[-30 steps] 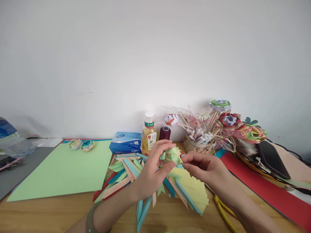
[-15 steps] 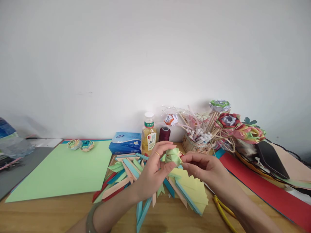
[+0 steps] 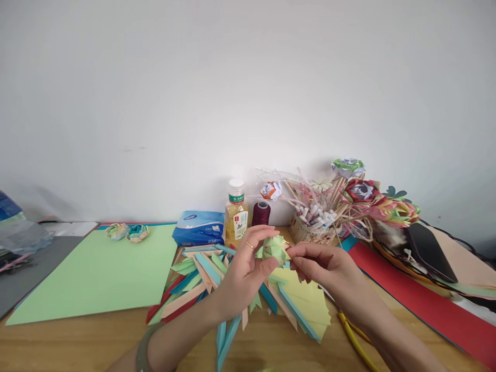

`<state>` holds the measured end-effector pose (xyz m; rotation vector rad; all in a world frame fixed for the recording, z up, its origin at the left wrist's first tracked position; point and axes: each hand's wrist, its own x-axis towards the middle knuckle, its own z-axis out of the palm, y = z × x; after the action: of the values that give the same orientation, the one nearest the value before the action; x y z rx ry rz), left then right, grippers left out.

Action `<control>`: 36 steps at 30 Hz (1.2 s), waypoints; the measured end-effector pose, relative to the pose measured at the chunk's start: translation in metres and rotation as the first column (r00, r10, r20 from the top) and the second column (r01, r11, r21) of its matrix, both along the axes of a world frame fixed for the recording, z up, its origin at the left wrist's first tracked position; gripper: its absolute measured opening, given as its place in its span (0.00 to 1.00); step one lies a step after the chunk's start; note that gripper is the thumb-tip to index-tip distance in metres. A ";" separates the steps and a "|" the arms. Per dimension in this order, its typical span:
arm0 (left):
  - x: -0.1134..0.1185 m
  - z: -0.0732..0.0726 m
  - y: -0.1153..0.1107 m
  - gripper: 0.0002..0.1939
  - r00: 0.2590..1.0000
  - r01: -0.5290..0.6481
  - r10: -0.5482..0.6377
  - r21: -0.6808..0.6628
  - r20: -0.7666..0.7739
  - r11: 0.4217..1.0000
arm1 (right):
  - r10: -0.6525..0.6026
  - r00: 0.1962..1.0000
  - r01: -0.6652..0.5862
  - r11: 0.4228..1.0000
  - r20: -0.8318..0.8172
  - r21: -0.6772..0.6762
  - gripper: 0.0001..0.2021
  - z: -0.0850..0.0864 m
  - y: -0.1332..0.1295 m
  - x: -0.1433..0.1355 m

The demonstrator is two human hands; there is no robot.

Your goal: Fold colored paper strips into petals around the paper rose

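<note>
A folded light-green paper flower (image 3: 275,250) is held up over the middle of the desk. My left hand (image 3: 246,276) grips it between thumb and fingers from the left; a ring and a bracelet show on that arm. On the flower's right side, my right hand (image 3: 329,266) pinches its edge with thumb and forefinger. Beneath both hands lie folded paper strips (image 3: 188,299) in blue, green, peach and red. Yellow paper pieces (image 3: 310,299) are fanned out below my right hand.
Behind are a blue tissue pack (image 3: 199,228), a bottle (image 3: 236,212), a maroon thread spool (image 3: 261,213) and a basket (image 3: 306,232) with paper flowers. Green sheets (image 3: 96,279) carry two small paper flowers (image 3: 127,232) at left. Yellow-handled pliers (image 3: 354,338) and red paper (image 3: 418,299) lie right.
The view has shifted slightly, so the desk items sit a little further left. Both hands keep their hold on the green flower, with only slight finger movement.
</note>
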<state>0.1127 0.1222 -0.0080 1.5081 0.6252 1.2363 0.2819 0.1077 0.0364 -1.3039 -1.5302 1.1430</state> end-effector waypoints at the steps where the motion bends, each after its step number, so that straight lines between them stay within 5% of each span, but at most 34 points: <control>1: 0.000 0.000 0.000 0.15 1.000 0.003 -0.003 -0.010 0.005 1.000 | 0.008 1.000 -0.008 1.000 -0.007 -0.005 0.09 0.001 0.000 0.000; 23: -0.002 0.010 -0.002 0.18 0.993 0.110 -0.100 -0.190 0.060 0.976 | 0.071 0.997 -0.070 0.997 -0.011 0.018 0.09 0.008 -0.002 0.002; 30: -0.004 0.013 -0.005 0.13 0.998 -0.047 0.045 -0.051 -0.045 0.998 | 0.033 0.965 -0.094 0.969 0.258 0.228 0.09 0.003 -0.005 -0.003; 36: -0.013 0.023 -0.003 0.07 0.905 -0.171 0.270 0.301 -0.328 0.938 | -0.106 0.840 -0.239 0.808 0.532 0.538 0.09 -0.001 -0.010 -0.007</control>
<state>0.1002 0.1192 0.0155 1.9629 0.9267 1.2571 0.2745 0.0974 0.0353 -1.1713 -2.1394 0.2473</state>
